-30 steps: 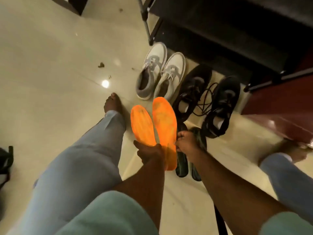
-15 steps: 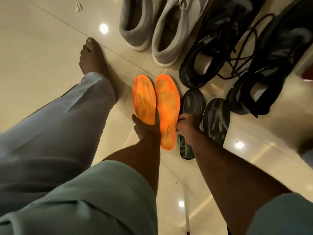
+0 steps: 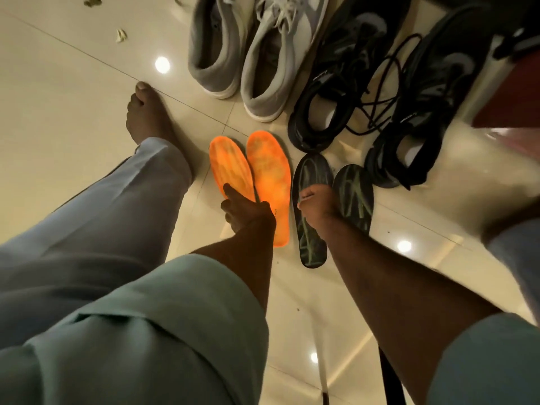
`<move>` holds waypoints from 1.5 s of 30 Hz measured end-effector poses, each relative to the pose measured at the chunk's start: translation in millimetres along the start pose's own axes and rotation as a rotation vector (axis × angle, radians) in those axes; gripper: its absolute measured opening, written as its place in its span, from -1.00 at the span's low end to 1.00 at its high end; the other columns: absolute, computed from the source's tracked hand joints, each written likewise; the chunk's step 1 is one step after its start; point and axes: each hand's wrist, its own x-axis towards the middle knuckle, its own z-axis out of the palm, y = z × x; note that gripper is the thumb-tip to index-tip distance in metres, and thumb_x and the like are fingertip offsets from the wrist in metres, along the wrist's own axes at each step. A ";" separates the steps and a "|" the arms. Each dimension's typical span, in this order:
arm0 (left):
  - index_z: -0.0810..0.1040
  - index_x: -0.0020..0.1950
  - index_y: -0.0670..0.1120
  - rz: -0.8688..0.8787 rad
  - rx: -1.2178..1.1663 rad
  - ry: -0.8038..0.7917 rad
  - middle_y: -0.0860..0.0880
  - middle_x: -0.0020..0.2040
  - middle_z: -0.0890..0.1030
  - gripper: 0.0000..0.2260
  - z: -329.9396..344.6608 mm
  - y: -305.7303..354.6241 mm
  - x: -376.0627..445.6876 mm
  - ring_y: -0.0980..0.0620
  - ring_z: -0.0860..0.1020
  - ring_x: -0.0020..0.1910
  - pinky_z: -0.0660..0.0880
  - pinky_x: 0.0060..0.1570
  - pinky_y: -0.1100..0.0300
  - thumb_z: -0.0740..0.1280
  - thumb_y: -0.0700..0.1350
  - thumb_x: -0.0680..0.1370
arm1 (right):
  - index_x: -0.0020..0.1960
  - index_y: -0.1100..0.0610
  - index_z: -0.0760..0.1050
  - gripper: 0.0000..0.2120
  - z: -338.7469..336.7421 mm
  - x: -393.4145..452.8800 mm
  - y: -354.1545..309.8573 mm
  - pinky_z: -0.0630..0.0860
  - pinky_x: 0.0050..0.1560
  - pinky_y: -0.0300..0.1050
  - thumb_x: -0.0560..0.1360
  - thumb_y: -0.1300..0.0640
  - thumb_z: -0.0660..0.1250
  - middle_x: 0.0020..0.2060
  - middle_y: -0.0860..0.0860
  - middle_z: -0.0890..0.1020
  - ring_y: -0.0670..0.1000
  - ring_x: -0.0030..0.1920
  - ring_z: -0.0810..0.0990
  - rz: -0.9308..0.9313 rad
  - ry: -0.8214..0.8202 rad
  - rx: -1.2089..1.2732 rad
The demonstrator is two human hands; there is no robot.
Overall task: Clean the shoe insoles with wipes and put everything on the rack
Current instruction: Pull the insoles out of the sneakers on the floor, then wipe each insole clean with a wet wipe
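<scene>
On the glossy cream tiled floor (image 3: 73,118) a bare foot (image 3: 149,112) and pale grey trouser leg (image 3: 117,206) stretch out at the left. Just right of the foot lie two flat orange foam insoles (image 3: 263,168), side by side and touching along their inner edges, long axes running away from the person, toes pointing toward the shoes. The left hand (image 3: 245,211) reaches down from a rolled pale green sleeve (image 3: 163,325), forearm nearly straight; its thumb is laid flat on the left orange insole and the hand covers both heels (whether the hidden fingers curl under them cannot be told).

Next come two black insoles with yellow-green streaks (image 3: 312,176), lying parallel, toes also pointing away, the right one set slightly farther back. The right hand (image 3: 317,201) hovers over their middle in a closed fist with nothing visible in it, forearm angled in from the lower right.

Beyond the insoles stand a pair of grey-and-white lace-up sneakers (image 3: 248,54), heels toward the person, and to their right a pair of black sneakers with loose black laces (image 3: 380,92).
</scene>
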 end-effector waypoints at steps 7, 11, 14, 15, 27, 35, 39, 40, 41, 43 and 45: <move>0.34 0.48 -0.09 0.249 0.224 -0.531 -0.22 0.31 0.46 -0.50 46.7 3.9 -281.3 -0.23 0.44 0.30 0.42 0.26 -0.03 0.35 -0.11 0.55 | 0.04 0.16 0.59 -0.79 -102.0 -66.9 -21.7 0.53 0.13 0.02 0.41 0.30 0.37 -0.03 0.13 0.65 0.17 0.07 0.59 -0.189 0.107 -0.115; 0.51 0.33 -0.08 0.482 0.163 -0.627 -0.19 0.18 0.58 -0.58 11.0 59.2 -319.4 -0.20 0.56 0.17 0.53 0.12 -0.05 0.41 -0.08 0.48 | 0.11 0.18 0.56 -0.77 -186.0 -157.8 -51.8 0.49 0.08 -0.09 0.50 0.28 0.23 0.04 0.12 0.60 0.13 0.07 0.56 -0.329 0.213 -0.177; 0.55 0.25 -0.09 0.738 0.198 -0.655 -0.17 0.18 0.59 -0.68 -30.0 110.9 -375.4 -0.17 0.55 0.16 0.49 0.10 0.08 0.39 -0.11 0.50 | 0.02 0.15 0.56 -0.80 -240.1 -227.4 -62.6 0.45 -0.01 -0.12 0.48 0.29 0.22 0.02 0.10 0.55 0.12 0.03 0.54 -0.479 0.373 -0.272; 0.57 0.22 -0.09 0.806 0.186 -0.647 -0.16 0.16 0.59 -0.73 -43.5 127.6 -394.9 -0.17 0.56 0.15 0.48 0.08 0.11 0.37 -0.12 0.52 | -0.03 0.13 0.56 -0.82 -258.7 -248.8 -62.3 0.46 -0.02 -0.10 0.46 0.29 0.24 0.00 0.09 0.55 0.13 0.00 0.55 -0.523 0.427 -0.295; 0.54 0.22 -0.03 1.344 0.145 -0.479 -0.04 0.18 0.51 -0.76 -104.6 261.9 -551.2 -0.02 0.53 0.10 0.50 0.12 0.07 0.31 -0.17 0.55 | 0.12 0.11 0.57 -0.77 -432.4 -364.5 -44.4 0.45 0.08 -0.09 0.52 0.23 0.23 0.04 0.07 0.62 0.09 0.05 0.56 -0.678 0.868 -0.197; 0.46 0.33 -0.09 1.435 0.184 -0.473 -0.08 0.23 0.50 -0.68 -22.5 330.7 -582.3 -0.07 0.54 0.13 0.48 0.04 0.14 0.30 -0.13 0.58 | 0.08 0.20 0.63 -0.73 -542.0 -298.5 -40.4 0.45 0.11 -0.12 0.40 0.31 0.34 0.05 0.14 0.66 0.15 0.09 0.59 -0.634 0.962 -0.113; 0.22 0.56 -0.08 1.334 0.256 -0.428 -0.13 0.50 0.30 -0.44 30.2 349.5 -566.9 -0.18 0.37 0.42 0.38 0.39 -0.05 0.28 -0.04 0.59 | 0.14 0.23 0.60 -0.70 -587.6 -252.1 -58.2 0.37 0.15 -0.21 0.42 0.35 0.35 0.11 0.15 0.63 0.12 0.14 0.57 -0.648 0.913 -0.149; 0.10 0.61 -0.08 1.350 0.312 -0.396 -0.14 0.57 0.17 -0.38 40.9 349.7 -560.7 -0.20 0.25 0.50 0.25 0.48 -0.07 0.26 -0.01 0.61 | 0.15 0.22 0.59 -0.70 -596.1 -240.9 -65.6 0.35 0.16 -0.23 0.43 0.34 0.34 0.14 0.14 0.62 0.11 0.17 0.55 -0.649 0.912 -0.190; -0.02 0.63 -0.10 1.398 0.388 -0.356 -0.15 0.61 0.05 -0.33 49.7 348.2 -554.7 -0.20 0.11 0.57 0.09 0.55 -0.05 0.24 0.02 0.62 | 0.17 0.21 0.58 -0.69 -602.9 -228.9 -73.5 0.32 0.17 -0.24 0.44 0.34 0.33 0.17 0.13 0.61 0.11 0.20 0.53 -0.657 0.909 -0.248; -0.14 0.62 -0.14 1.497 0.489 -0.266 -0.16 0.63 -0.10 -0.29 61.8 343.9 -545.8 -0.17 -0.08 0.60 -0.14 0.55 -0.01 0.18 0.09 0.64 | 0.21 0.20 0.56 -0.66 -610.9 -205.5 -88.9 0.34 0.17 -0.19 0.45 0.34 0.30 0.19 0.14 0.59 0.13 0.22 0.51 -0.678 0.874 -0.393; -0.12 0.62 -0.15 1.532 0.492 -0.218 -0.17 0.63 -0.10 -0.31 69.4 343.2 -541.5 -0.14 -0.11 0.61 -0.19 0.55 -0.01 0.15 0.12 0.65 | 0.22 0.18 0.54 -0.65 -615.5 -177.6 -101.8 0.42 0.03 -0.12 0.46 0.30 0.25 0.14 0.20 0.58 0.20 0.17 0.52 -0.632 0.850 -0.553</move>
